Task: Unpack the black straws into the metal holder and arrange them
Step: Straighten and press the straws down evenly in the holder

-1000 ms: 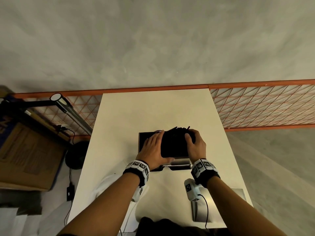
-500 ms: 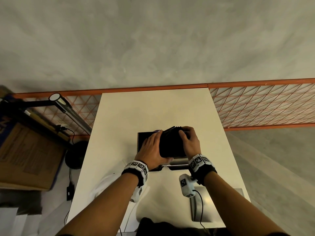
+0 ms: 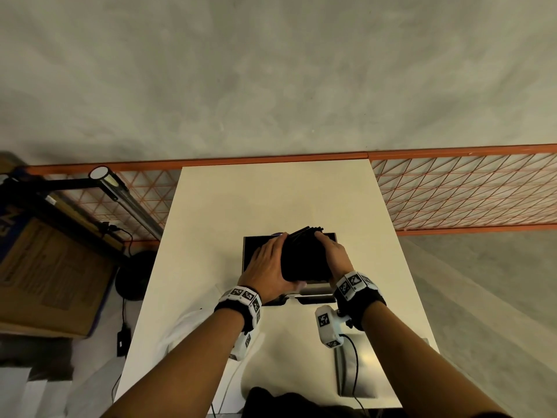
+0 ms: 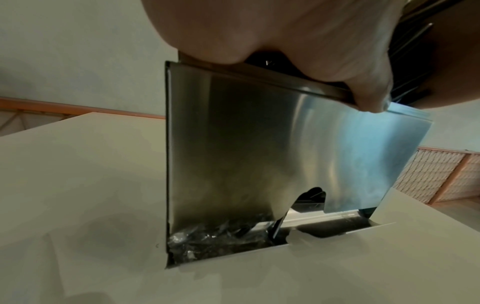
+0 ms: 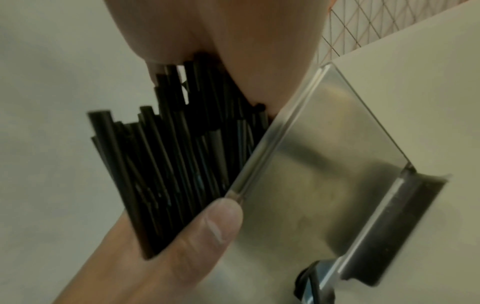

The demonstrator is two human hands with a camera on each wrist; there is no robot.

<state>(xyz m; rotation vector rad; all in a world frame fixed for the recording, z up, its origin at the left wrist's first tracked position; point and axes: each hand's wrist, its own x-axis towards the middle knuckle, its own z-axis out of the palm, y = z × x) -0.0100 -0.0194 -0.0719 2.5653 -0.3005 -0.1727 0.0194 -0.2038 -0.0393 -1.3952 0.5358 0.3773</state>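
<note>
A bundle of black straws (image 3: 304,257) stands tilted in the open top of the metal holder (image 3: 249,247) at the middle of the white table (image 3: 271,200). My left hand (image 3: 268,267) cups the bundle's left side, thumb at the near rim (image 4: 363,86). My right hand (image 3: 331,254) curls over its right side and top. In the right wrist view the straws (image 5: 182,154) fan upward with uneven ends beside the holder's shiny wall (image 5: 324,174). Crumpled clear plastic (image 4: 215,236) lies at the holder's base. The straws' lower ends are hidden inside.
A flat metal piece (image 3: 355,366) lies at the table's near right edge, and white wrapping (image 3: 187,327) at the near left. An orange mesh railing (image 3: 452,191) runs behind the table. A lamp (image 3: 120,191) and a cardboard box (image 3: 45,282) stand to the left.
My right hand has pushed leftward against the straws, so the bundle is narrower and its splayed tops are drawn together. The left hand has barely moved.
</note>
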